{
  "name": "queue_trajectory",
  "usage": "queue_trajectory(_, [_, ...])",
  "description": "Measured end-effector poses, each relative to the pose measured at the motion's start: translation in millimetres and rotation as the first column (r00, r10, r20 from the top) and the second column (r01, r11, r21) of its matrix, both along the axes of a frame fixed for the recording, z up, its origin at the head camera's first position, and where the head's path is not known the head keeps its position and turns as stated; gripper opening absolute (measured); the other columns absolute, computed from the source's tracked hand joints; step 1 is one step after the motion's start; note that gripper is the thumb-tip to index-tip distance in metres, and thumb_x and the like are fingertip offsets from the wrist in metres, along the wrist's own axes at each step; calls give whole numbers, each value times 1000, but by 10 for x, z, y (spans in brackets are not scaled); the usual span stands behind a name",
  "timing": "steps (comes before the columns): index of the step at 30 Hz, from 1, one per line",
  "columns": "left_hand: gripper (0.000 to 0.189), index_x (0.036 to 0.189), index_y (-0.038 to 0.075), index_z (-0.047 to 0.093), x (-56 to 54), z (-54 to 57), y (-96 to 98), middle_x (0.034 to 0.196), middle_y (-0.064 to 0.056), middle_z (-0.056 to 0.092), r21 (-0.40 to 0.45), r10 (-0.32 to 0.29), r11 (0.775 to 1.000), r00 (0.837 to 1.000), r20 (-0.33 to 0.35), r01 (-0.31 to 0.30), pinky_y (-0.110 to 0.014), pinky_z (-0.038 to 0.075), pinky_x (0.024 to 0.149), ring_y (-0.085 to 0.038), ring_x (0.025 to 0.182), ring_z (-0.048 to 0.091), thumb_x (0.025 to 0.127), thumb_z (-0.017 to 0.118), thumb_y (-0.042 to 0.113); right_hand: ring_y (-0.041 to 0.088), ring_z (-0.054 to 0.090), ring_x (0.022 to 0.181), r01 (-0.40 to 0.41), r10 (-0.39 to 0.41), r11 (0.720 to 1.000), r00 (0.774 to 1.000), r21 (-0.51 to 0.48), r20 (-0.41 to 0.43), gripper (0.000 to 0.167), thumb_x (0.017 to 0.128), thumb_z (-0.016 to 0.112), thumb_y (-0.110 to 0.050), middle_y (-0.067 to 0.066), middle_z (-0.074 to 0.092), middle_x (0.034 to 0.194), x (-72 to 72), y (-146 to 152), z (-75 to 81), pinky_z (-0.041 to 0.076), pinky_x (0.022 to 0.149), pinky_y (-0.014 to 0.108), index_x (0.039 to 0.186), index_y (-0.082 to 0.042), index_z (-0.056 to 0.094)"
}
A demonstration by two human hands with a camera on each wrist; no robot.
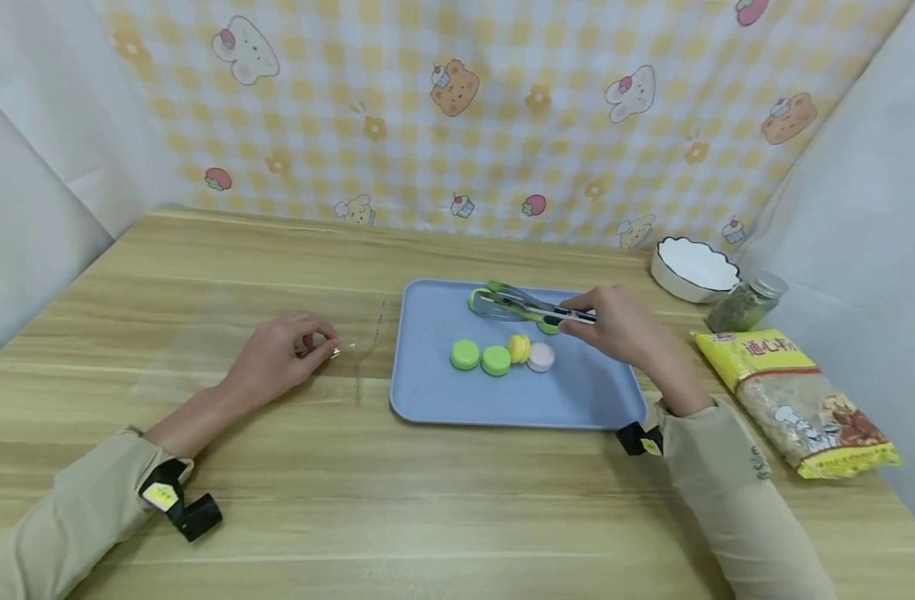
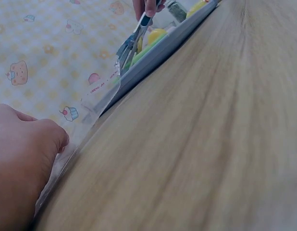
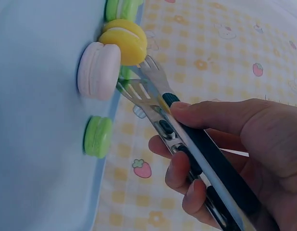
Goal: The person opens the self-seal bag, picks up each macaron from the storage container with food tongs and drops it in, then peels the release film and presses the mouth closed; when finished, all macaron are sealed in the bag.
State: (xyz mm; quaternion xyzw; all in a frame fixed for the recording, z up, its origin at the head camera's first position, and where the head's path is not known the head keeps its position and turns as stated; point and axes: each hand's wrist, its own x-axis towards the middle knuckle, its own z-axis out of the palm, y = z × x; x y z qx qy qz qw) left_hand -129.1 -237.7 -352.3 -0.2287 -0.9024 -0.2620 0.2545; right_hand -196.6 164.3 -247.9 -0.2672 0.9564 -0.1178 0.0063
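Note:
My right hand [image 1: 611, 321] grips a pair of metal tongs [image 3: 204, 161] with black handle grips, thumb on one arm and fingers curled round the other. Over the back of the blue tray [image 1: 457, 404], the slotted tong tips are spread, overlapping a green macaron [image 1: 476, 298] in the head view. Nearer the front sit two green macarons [image 1: 465, 355], a yellow macaron [image 1: 519, 348] on edge and a pale pink macaron [image 1: 541, 357]. Another green macaron [image 3: 98, 136] lies close by my right hand. Left of the tray, my left hand [image 1: 281, 354] pinches a clear plastic bag [image 2: 93, 108].
At the back right stands a white scalloped bowl [image 1: 693, 271], with a tilted jar of dried herbs [image 1: 746, 304] beside it. A yellow pasta bag [image 1: 795, 408] lies right of the tray. Behind the wooden table [image 1: 427, 508] hangs a checked curtain [image 1: 397, 125].

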Motion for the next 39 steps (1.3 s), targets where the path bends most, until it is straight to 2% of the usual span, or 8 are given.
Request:
queue_trajectory(4, [7, 80, 10, 69, -6, -2, 5, 79, 0, 64, 4, -7, 1000, 1000, 3, 7, -26, 41, 53, -8, 60, 48, 78, 74, 5, 7, 17, 38, 2, -5, 998, 999, -59, -39, 32, 87, 67, -21, 16, 67, 76, 45, -41, 52, 26, 37, 26, 112, -1, 67])
queue_trajectory(8, [8, 79, 11, 69, 4, 1, -1, 81, 0, 64, 13, -3, 1000, 1000, 5, 2, -27, 42, 53, -7, 60, 48, 78, 74, 4, 8, 20, 37, -13, 6, 996, 997, -89, -76, 32, 86, 68, -24, 15, 68, 95, 129, -257, 139, 25, 36, 26, 112, -6, 69])
queue_trajectory(12, [9, 79, 11, 69, 8, -1, -15, 82, 0, 64, 19, -2, 1000, 1000, 5, 2, -27, 42, 53, -7, 61, 48, 78, 74, 4, 7, 19, 37, -63, 54, 992, 995, -113, -86, 31, 86, 68, -25, 8, 66, 69, 196, -574, 165, 23, 37, 25, 112, -8, 69])
queue_trajectory(16, [8, 80, 12, 69, -1, -12, -12, 82, 1, 64, 26, 0, 1000, 1000, 3, -1, -26, 41, 54, -7, 61, 48, 78, 74, 6, 7, 16, 37, -137, 129, 980, 990, -141, -64, 30, 87, 67, -24, -1, 39, 40, 266, -842, 135, 22, 39, 24, 112, -7, 68])
queue_trajectory(24, [6, 81, 10, 69, -3, -6, -17, 78, 1, 63, 52, 8, 999, 1000, 29, -10, -26, 38, 52, -8, 58, 46, 80, 71, 4, 7, 19, 36, -215, 210, 968, 977, -130, -46, 27, 86, 68, -20, -3, 36, 38, 373, -1052, 71, 20, 40, 22, 109, -7, 70])
queue_trajectory(32, [6, 83, 9, 68, -1, 8, -11, 71, 3, 58, 75, 30, 997, 999, 37, -33, -26, 37, 50, -8, 56, 45, 83, 66, 3, 7, 22, 35, -228, 227, 968, 974, -102, -22, 27, 86, 68, -20, -4, 38, 40, 435, -1047, 17, 20, 40, 21, 109, -6, 70])
queue_trajectory(36, [5, 86, 7, 68, 11, 7, -23, 66, 3, 54, 139, 64, 988, 996, 65, -72, -23, 37, 49, -9, 54, 45, 85, 64, 4, 7, 23, 36, -245, 243, 966, 970, -82, -33, 26, 85, 68, -19, -4, 39, 40, 452, -1054, 17, 19, 40, 21, 109, -7, 70])
queue_trajectory(39, [5, 88, 5, 65, 9, 26, -23, 68, 1, 54, 213, 95, 972, 995, 37, -101, -21, 37, 51, -10, 58, 46, 86, 61, 4, 7, 23, 35, -251, 248, 966, 967, -62, -50, 26, 85, 69, -19, -5, 38, 39, 464, -1059, 22, 19, 40, 21, 108, -8, 71])
